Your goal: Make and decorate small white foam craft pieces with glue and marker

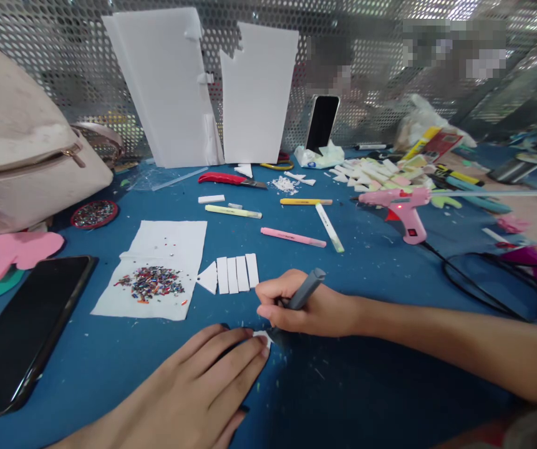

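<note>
A blue bench point(380, 262) spreads across the whole scene, with a pale bag point(20, 137) at the far left and white boards point(165, 87) leaning upright along the far side. A black phone point(29, 337) lies at the near left, and a sheet of white paper point(174, 240) bearing loose beads point(156, 284) lies farther in, left of centre. The person's left hand point(212, 368) is laid palm down at near centre, its grip flat rather than closed, fingertips pressing on a small white piece. The right hand point(312, 305) comes in from the right, its grip pinching a dark grey pen point(306, 290) between thumb and fingers; whether the nib touches the piece cannot be told, since the fingers hide it. Just beyond lie cut white strips point(237, 274) in a row beside the paper. The small white piece point(264, 337), mostly covered, sits under the left fingertips. To work it well, the left hand would best press firmly but evenly, fingertips kept back from the edge being worked, while the right makes short, light strokes with its heel steadied on the bench, clear of the strips and beads.
</note>
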Available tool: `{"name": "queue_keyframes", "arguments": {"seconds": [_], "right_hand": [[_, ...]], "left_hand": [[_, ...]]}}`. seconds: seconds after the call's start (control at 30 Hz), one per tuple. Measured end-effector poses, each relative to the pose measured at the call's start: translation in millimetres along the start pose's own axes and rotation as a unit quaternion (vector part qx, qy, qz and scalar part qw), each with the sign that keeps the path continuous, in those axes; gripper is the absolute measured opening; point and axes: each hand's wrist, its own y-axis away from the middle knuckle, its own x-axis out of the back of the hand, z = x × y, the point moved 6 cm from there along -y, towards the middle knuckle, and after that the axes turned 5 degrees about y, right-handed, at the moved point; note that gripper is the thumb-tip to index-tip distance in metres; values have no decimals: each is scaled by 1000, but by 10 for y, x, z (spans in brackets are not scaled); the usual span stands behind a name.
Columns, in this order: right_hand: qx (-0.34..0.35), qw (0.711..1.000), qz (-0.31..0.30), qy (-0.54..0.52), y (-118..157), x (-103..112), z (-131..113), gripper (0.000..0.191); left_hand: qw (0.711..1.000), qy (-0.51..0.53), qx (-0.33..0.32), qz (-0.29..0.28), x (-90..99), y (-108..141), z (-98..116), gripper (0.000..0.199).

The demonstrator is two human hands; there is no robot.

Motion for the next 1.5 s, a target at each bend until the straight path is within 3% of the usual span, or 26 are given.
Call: {"name": "queue_keyframes", "arguments": {"seconds": [0.7, 1.5], "right_hand": [[45, 998, -4, 42, 7, -9, -44, 36], [41, 998, -17, 51, 20, -21, -54, 38]], "left_hand": [[1000, 11, -2, -2, -4, -13, 3, 40], [1000, -5, 0, 10, -28, -28, -7, 40]]}}
